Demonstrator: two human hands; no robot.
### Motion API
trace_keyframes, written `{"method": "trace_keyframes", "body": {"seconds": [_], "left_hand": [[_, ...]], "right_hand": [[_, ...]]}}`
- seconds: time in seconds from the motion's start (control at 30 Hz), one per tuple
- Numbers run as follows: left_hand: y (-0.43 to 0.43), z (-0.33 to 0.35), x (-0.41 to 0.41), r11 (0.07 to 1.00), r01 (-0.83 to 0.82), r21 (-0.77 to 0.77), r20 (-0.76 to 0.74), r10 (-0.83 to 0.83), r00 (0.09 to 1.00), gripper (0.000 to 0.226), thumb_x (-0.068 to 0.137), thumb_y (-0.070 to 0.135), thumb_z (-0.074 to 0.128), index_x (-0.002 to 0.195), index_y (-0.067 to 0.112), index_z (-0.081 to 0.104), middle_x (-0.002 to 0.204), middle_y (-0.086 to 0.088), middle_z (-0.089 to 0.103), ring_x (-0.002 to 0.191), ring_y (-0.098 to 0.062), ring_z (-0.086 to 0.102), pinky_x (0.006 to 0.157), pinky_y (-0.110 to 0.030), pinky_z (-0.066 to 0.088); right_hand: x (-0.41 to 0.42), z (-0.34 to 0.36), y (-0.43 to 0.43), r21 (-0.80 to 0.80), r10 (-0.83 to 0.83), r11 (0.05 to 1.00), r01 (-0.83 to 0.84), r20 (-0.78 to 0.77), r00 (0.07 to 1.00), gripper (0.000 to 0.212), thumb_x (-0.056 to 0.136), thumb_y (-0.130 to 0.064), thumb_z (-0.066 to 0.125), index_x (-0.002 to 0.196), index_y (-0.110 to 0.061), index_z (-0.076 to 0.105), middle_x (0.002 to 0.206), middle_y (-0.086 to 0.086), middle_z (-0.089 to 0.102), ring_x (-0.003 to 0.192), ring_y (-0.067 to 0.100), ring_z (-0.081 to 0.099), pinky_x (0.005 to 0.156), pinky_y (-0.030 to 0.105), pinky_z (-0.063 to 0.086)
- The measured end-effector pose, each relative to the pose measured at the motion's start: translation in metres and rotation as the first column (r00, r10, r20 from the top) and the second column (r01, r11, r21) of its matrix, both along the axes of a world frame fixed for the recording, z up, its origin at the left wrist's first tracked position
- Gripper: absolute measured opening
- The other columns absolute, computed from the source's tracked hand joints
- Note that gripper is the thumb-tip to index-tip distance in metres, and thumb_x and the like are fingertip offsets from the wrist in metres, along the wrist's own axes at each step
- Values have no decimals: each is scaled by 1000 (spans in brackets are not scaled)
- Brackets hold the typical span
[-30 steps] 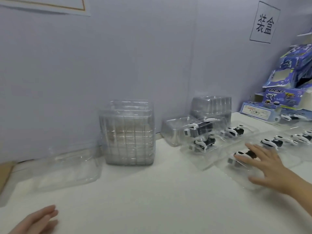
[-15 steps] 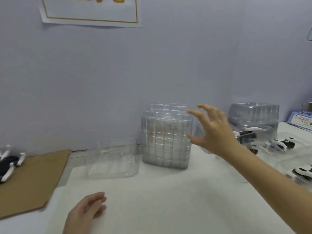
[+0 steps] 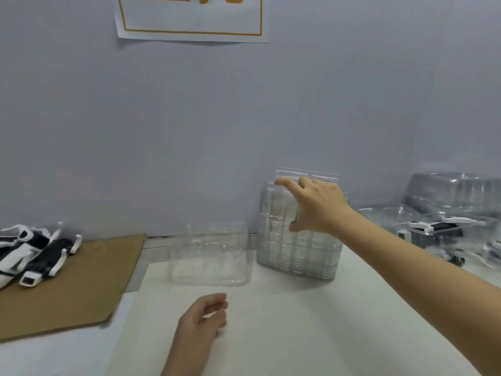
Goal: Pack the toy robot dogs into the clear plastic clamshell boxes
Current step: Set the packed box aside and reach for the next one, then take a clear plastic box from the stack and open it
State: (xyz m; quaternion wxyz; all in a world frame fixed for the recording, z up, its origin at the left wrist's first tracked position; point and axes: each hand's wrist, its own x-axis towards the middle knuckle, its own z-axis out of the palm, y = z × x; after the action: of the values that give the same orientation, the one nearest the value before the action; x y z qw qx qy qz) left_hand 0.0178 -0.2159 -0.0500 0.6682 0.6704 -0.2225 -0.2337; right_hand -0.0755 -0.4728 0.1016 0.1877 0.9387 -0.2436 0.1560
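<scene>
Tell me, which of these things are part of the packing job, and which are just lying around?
Part of the job: stack of clear boxes, single clear box, loose toy dogs, boxed dog.
Just lying about: cardboard sheet, wall sign.

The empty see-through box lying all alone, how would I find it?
Start at the white table. Between the brown cardboard sheet and the tall stack of clear boxes sits the single clear box. Unlike the stack, it is low, alone and empty.
</scene>
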Motion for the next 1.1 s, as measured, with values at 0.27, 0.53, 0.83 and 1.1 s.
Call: {"method": "trace_keyframes", "body": {"seconds": [0.27,0.53,0.83,1.1], "left_hand": [[-68,20,-35,994,27,-108,163,-9,987,97,54,39,88,134,39,35,131,27,41,120,2,45,93,-19,39],[-128,37,-25,973,64,-224,173,-25,985,120,47,46,95,148,37,30,141,5,51,129,-13,50,107,-39,44],[-157,41,-19,993,-107,49,328,85,941,110,69,51,81,154,22,17,154,-8,28,140,-26,29,116,-43,29],[-112,72,-27,924,-23,-381,32,38,999,13,82,29,72,92,22,74,92,-1,73,88,-20,66,71,-19,52]], "right_hand": [[-31,10,21,13,181,983,-182,11,983,105,55,-66,76,136,-50,10,102,-10,56,85,16,56,58,25,30],[-42,14,27,-36,229,973,-228,39,973,100,53,-64,80,138,-40,34,86,-11,50,70,13,44,49,20,17],[-62,87,23,57,174,973,-225,462,870,94,52,-65,72,132,-50,24,93,-5,52,80,21,55,68,31,37],[-82,37,63,10,89,994,-109,505,859,99,54,-63,79,135,-42,27,90,-2,57,72,20,56,56,27,38]]}}
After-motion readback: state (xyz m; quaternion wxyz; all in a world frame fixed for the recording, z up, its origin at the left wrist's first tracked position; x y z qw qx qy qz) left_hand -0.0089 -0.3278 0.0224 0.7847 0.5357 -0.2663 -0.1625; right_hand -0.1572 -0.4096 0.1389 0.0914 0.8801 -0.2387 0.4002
